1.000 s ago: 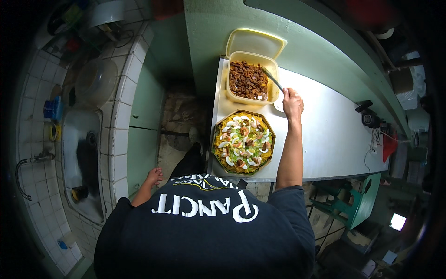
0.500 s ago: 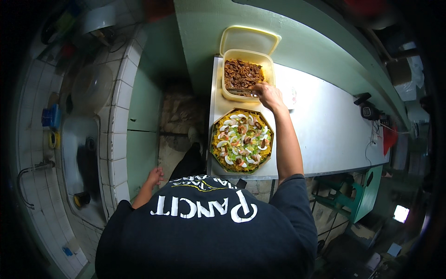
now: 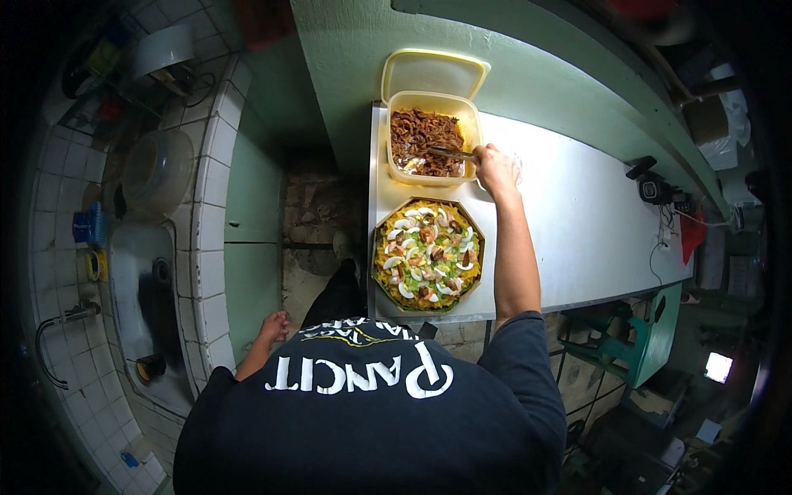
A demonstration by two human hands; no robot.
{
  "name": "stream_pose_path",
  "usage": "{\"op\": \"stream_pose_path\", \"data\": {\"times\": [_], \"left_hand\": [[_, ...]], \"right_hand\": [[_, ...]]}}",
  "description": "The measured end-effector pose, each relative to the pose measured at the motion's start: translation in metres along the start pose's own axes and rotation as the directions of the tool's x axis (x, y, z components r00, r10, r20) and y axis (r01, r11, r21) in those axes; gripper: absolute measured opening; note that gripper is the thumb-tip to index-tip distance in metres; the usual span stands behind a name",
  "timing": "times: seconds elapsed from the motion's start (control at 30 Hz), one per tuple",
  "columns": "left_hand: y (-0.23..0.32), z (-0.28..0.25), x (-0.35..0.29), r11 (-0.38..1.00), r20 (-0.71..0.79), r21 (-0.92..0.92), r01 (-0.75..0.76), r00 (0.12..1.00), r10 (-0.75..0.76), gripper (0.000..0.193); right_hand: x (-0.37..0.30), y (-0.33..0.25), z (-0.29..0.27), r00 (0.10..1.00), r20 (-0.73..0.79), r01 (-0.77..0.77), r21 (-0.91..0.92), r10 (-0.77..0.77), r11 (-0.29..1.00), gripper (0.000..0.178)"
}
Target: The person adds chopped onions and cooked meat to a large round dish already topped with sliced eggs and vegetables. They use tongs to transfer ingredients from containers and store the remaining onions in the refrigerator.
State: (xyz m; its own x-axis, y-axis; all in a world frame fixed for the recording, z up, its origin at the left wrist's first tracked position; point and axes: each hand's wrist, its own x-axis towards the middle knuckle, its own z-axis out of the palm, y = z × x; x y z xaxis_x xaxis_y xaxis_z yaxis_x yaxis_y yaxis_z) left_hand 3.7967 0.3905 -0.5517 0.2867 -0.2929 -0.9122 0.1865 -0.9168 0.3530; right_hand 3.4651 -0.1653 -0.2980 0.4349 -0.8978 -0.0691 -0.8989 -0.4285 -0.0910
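Note:
My right hand [image 3: 498,168] is closed round the end of slim metal tongs [image 3: 452,153]. Their tip reaches into dark brown shredded, meat-like food [image 3: 422,134] inside a pale yellow plastic tub [image 3: 474,124]. The tub's lid [image 3: 436,73] stands raised behind it. Nearer to me sits an octagonal tray [image 3: 480,272] of yellow noodles topped with egg slices, chopped greens, shrimp-like pieces and brown bits. My right forearm passes along the tray's right side. Low at my left side hangs my left hand [image 3: 274,327], its fingers loosely bent and apart, with nothing visible in it.
Tub and tray rest on a white table [image 3: 577,206] against a green wall. A black device [image 3: 655,191] with cables lies at its right end. Below stands a green plastic stool [image 3: 615,342]. To my left are a tiled counter [image 3: 212,247] and a sink [image 3: 169,338].
My right hand has moved slightly right and nearer to me. The tongs have swung from the tub's near edge to point left over the brown food. My left hand still hangs low.

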Motion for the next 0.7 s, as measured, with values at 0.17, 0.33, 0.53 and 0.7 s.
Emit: {"op": "stream_pose_path", "data": {"times": [0.17, 0.33, 0.53, 0.7], "left_hand": [[0.004, -0.005, 0.009, 0.999, 0.015, -0.039, -0.035, 0.999, 0.036, 0.036], [0.014, -0.005, 0.008, 0.997, 0.028, -0.076, -0.012, 1.0, 0.015, 0.037], [0.018, -0.002, 0.001, 0.998, 0.008, -0.066, 0.02, 1.0, -0.02, 0.037], [-0.014, -0.001, 0.016, 0.999, 0.005, -0.046, -0.024, 1.0, 0.025, 0.037]], "right_hand": [[0.0, -0.013, -0.006, 0.99, -0.102, -0.091, 0.094, 0.1, 0.991, 0.027], [0.014, -0.045, 0.015, 0.982, -0.189, 0.012, 0.105, 0.008, 0.994, 0.024], [0.024, -0.049, 0.022, 0.986, -0.163, -0.013, 0.12, 0.033, 0.993, 0.026], [-0.012, -0.032, -0.011, 0.967, -0.231, -0.062, 0.209, 0.111, 0.976, 0.026]]}}
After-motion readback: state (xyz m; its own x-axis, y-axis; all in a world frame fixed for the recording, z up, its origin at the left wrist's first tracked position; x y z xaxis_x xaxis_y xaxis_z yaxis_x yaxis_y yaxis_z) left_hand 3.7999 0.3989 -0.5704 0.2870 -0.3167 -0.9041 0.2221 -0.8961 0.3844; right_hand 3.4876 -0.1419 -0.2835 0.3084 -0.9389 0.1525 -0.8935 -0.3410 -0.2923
